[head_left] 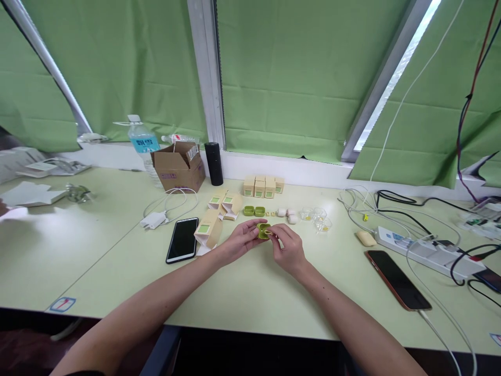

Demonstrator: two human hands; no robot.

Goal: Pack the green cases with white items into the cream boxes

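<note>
My left hand [241, 241] grips a small green square cup [262, 228] near the middle of the table, its hollow facing up toward me. Pinched in the fingers of my right hand [288, 249] is a small yellowish piece [268, 233], at the cup's opening; its exact kind is too small to tell. Just beyond my hands lie two more green cups [249, 211], tiny yellow pieces [270, 213], several whitish-pink rounded pieces [291, 216] and several clear plastic covers [307, 213].
Small tan boxes [259, 188] stand at the back; opened ones [209, 228] lie left beside a phone [182, 240]. Farther left are a charger [154, 220], cardboard box [178, 169], black cylinder [213, 164] and water bottle [144, 143]. A power strip [422, 250], cables and phone [398, 279] sit right.
</note>
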